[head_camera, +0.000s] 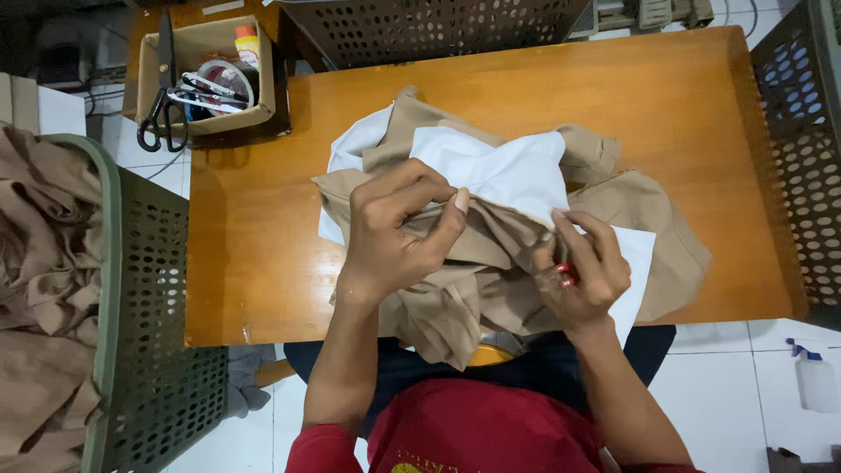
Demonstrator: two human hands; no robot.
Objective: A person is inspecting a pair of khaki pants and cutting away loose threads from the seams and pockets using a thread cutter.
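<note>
Khaki garment (491,254) lies bunched on orange wooden table (263,245) over white tiled floor (745,377).

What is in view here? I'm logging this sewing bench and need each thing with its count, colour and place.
table: one, orange-brown wood, centre
garment: one, tan with white lining, bunched on the table
small tool: one, red, in the right hand
cardboard box: one, brown, top left, holding tools
scissors: one pair, black, hanging over the box edge
basket: one, green, left, full of tan cloth
crates: two, dark perforated, top and right
spray bottle: one, white, floor, lower right
left hand: pinching the tan cloth
right hand: gripping the tool against the cloth
</note>
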